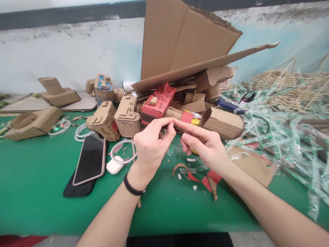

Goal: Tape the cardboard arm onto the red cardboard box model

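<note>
My left hand, a dark beaded bracelet at its wrist, is raised over the table with thumb and index fingertip pinched together. Whatever lies in that pinch, if anything, is too small to make out. The stretched index finger of my right hand meets the left fingertips. Its thumb stands apart from that index finger, the other fingers are loosely curled, and no object shows in it. Just behind the hands sits a red box with black drawn patterns and a small cardboard piece on top. Yellow-capped tubes lie to its right.
Cardboard models stand left of the red box. A phone, a white earbud case and a coiled white cable lie front left. Red and brown scraps lie below my right hand. Tangled clear tape spreads at right; large cardboard sheets lean behind.
</note>
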The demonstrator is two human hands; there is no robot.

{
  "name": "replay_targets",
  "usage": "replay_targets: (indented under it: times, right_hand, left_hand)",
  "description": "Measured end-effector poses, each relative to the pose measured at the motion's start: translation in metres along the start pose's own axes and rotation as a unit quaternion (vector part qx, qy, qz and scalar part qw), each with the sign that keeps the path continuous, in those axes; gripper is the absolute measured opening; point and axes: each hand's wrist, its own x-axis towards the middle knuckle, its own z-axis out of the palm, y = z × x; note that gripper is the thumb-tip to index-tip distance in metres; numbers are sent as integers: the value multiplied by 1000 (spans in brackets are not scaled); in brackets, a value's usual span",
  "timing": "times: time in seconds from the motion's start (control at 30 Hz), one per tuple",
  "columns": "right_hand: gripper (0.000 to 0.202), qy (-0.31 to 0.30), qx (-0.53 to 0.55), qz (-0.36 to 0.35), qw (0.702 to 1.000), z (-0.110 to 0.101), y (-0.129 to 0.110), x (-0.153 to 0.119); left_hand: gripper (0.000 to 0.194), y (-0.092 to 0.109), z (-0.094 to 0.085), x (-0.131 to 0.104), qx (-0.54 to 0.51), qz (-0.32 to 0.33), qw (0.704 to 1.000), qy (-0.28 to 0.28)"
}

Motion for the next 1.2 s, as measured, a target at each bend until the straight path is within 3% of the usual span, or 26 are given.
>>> replay_targets:
  times: [0.27, 0.5, 0.63, 0.8, 1.03, 1.2]
  right_hand:
    - [43, -17, 25, 4, 1000, 0, 0, -1]
    - [36, -19, 80, 22, 996, -4, 1, 2]
    - [35, -15, 109, 32, 993, -7, 2, 3]
    - [35, -7, 102, 34, 994, -8, 3, 4]
    - [41, -3, -27, -17, 999, -2, 0, -1]
    - [44, -20, -49, -10, 999, 1, -1, -3]
  left_hand:
    - [6, 0, -2, 2, -25, -42, 999, -5]
    - [7, 7, -2, 4, -132, -187, 973, -40]
    - [9, 9, -2, 7, -196, -229, 952, -55]
    - [11, 10, -5, 7, -180, -196, 961, -71]
    - [6, 1, -6, 3, -75, -91, 992, -46]
    - [5, -2, -4, 1, -57, -64, 996, -30]
